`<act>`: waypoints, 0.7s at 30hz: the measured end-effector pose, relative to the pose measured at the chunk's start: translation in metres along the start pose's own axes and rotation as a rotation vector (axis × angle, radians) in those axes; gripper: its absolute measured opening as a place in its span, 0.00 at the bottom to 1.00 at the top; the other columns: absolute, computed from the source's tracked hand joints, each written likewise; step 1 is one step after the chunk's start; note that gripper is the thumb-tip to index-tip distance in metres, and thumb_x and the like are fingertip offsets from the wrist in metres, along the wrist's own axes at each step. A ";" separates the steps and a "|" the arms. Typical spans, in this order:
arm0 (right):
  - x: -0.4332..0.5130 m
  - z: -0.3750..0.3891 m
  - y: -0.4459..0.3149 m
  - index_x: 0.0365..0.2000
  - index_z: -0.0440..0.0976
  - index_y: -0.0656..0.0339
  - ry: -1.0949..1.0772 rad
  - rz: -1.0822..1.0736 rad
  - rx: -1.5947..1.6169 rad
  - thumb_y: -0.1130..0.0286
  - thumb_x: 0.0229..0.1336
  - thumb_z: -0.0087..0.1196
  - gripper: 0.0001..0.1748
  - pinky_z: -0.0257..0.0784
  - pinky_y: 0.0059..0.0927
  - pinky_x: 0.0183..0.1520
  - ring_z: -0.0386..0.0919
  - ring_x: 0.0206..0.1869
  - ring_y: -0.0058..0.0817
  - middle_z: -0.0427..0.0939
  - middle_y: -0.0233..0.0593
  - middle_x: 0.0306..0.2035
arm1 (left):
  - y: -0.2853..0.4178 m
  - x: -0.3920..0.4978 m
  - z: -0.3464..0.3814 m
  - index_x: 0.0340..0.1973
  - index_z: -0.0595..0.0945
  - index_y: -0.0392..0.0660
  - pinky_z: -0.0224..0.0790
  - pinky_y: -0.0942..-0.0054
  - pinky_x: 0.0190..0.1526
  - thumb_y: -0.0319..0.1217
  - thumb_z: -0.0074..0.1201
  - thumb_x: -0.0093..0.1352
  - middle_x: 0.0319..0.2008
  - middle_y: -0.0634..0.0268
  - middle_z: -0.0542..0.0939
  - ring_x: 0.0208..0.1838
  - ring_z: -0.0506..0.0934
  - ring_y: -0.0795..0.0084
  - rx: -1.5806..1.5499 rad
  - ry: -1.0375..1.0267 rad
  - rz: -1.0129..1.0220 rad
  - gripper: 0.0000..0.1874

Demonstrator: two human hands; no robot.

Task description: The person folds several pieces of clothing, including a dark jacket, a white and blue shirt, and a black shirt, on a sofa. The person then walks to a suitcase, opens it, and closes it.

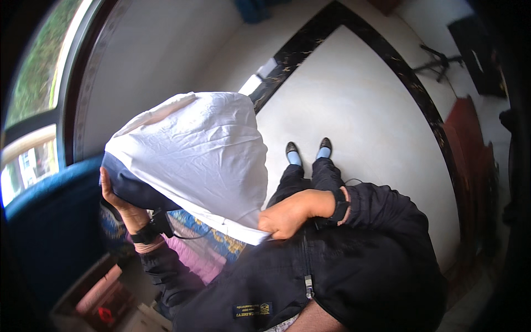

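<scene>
A wrinkled white fabric cover (pixel 207 153), shaped like a pillowcase, is drawn over most of a dark navy cushion (pixel 137 186). Only the cushion's lower left part shows past the cover's edge; the rest is hidden. My left hand (pixel 120 203) holds the cushion's exposed end from the left, its fingers along the outer side. At the cover's lower right corner, my right hand (pixel 286 213) is closed in a fist on the white hem. The bundle hangs in front of me, off the floor.
A blue upholstered sofa (pixel 54 220) curves along the left, with pink quilted fabric (pixel 199 259) and a patterned seat (pixel 224 232) below the bundle. A dark marble band (pixel 352 16) crosses the pale floor (pixel 352 95). Reddish-brown furniture (pixel 466 133) stands at right.
</scene>
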State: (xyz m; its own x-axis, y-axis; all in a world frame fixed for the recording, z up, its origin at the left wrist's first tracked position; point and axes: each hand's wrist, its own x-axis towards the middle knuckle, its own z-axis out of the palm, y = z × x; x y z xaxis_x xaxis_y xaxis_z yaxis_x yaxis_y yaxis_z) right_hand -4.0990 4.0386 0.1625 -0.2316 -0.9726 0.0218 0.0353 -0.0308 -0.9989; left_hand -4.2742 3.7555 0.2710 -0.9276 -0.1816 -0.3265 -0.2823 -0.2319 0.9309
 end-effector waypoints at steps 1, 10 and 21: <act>0.005 0.000 0.001 0.26 0.69 0.75 -0.022 -0.049 0.028 0.74 0.45 0.48 0.10 0.69 0.42 0.37 0.74 0.35 0.51 0.73 0.60 0.29 | 0.004 -0.006 -0.023 0.55 0.73 0.40 0.61 0.59 0.60 0.49 0.47 0.66 0.53 0.57 0.75 0.55 0.72 0.59 -0.025 -0.077 -0.013 0.29; 0.074 -0.017 0.010 0.28 0.70 0.75 -0.180 -0.071 -0.001 0.75 0.46 0.45 0.10 0.69 0.44 0.35 0.74 0.32 0.54 0.74 0.61 0.27 | -0.020 -0.007 -0.185 0.57 0.70 0.35 0.62 0.55 0.60 0.45 0.48 0.68 0.55 0.52 0.74 0.55 0.73 0.54 -0.161 0.075 -0.084 0.29; 0.143 -0.037 0.070 0.33 0.68 0.67 -0.591 -0.284 0.006 0.75 0.52 0.51 0.08 0.66 0.41 0.41 0.72 0.41 0.49 0.72 0.52 0.36 | -0.049 -0.052 -0.269 0.62 0.64 0.35 0.58 0.54 0.63 0.46 0.44 0.69 0.59 0.50 0.69 0.60 0.69 0.51 -0.321 0.228 0.047 0.32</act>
State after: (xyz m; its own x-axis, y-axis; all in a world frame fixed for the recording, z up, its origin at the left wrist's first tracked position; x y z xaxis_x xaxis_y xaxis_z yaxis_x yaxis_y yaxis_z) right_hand -4.1656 3.9062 0.0940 0.3402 -0.8893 0.3055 0.0570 -0.3048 -0.9507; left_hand -4.1463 3.5188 0.1986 -0.8495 -0.3980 -0.3462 -0.1162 -0.4990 0.8588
